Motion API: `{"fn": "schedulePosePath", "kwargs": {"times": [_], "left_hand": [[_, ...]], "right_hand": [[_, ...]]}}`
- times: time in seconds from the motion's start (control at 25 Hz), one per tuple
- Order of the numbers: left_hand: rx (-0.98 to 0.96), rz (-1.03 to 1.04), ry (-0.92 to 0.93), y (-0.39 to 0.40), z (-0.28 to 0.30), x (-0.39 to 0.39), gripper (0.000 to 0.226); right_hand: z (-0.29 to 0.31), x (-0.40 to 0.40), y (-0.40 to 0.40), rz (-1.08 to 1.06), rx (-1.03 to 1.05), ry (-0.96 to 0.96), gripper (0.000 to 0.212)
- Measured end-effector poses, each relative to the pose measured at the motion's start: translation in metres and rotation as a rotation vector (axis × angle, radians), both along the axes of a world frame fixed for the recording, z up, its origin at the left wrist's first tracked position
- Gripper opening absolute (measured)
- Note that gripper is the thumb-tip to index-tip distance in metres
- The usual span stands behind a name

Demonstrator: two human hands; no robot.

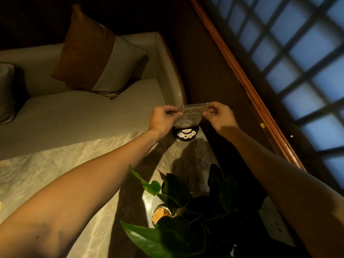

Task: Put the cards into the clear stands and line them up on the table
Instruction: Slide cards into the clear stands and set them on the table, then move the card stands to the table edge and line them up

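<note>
A clear stand (pixel 193 112) with a card of dark handwritten characters in it is held up over the far end of the marble table (pixel 55 170). My left hand (pixel 163 118) pinches the stand's left edge. My right hand (pixel 218 116) pinches its right edge. The stand is tilted towards me, and its lower part blurs into what lies behind. Whether it touches the table I cannot tell.
A black round call-button device (pixel 186 135) sits on the table just under the stand. A leafy green plant (pixel 186 211) and a small round container (pixel 161 216) stand at the near end. A beige sofa (pixel 93 112) with a cushion (pixel 96 54) lies beyond, a latticed window (pixel 297 53) to the right.
</note>
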State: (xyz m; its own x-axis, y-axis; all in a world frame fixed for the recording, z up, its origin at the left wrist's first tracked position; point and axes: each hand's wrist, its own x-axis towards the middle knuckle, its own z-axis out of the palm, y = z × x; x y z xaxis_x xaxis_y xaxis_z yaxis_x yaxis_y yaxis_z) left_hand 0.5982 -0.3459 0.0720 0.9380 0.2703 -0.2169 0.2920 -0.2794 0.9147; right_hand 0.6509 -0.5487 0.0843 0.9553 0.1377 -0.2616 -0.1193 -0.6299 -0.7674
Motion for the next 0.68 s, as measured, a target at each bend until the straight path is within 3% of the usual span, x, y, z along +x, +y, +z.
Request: {"fn": "schedulePosePath", "kwargs": {"times": [0.24, 0.48, 0.68], "left_hand": [[0.048, -0.032, -0.034, 0.034, 0.051, -0.038, 0.035], [0.124, -0.063, -0.070, 0.096, 0.127, -0.126, 0.045], [0.126, 0.008, -0.101, 0.147, 0.170, -0.235, 0.058]], "right_hand": [[0.059, -0.027, 0.013, -0.069, 0.027, -0.139, 0.047], [0.138, -0.094, 0.078, 0.124, 0.032, -0.269, 0.046], [0.167, -0.182, 0.149, 0.285, 0.066, -0.296, 0.053]]}}
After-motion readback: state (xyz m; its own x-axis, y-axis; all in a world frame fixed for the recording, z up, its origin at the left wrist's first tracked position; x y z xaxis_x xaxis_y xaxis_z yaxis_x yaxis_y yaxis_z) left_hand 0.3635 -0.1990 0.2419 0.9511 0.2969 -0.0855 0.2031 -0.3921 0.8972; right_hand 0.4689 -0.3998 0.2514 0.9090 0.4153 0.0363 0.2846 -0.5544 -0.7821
